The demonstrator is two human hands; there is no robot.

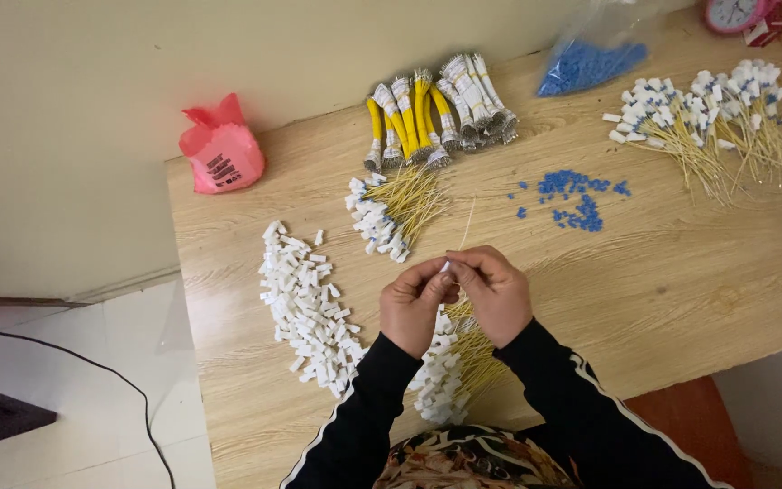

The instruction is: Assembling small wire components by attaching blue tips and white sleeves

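The person's left hand (415, 303) and right hand (495, 292) met over the wooden table (672, 272), fingertips pinched narrow around a small white connector (445, 266). A thin pale-yellow wire (468, 223) rose from that pinch and pointed away from the person. Which hand gripped the connector and which the wire could not be told, as the fingers overlapped.

The piece looked very light. The connector appeared to be hard plastic, stiff enough for a firm pinch on its flat sides, though small and smooth enough to slip. The wire seemed springy and thin, likely to bend or kink if taken far from the end, so a hold close beside the connector looked soundest.

Just beneath the wrists lay a pile of finished wires with white ends (452, 369). To the left of the left hand a loose heap of white connectors (305, 308) spread in a curve. Just beyond the hands sat a smaller fan of wired pieces (395, 210), and farther off yellow wire bundles (432, 113). Beyond and to the right of the right hand lay scattered blue beads (575, 196).
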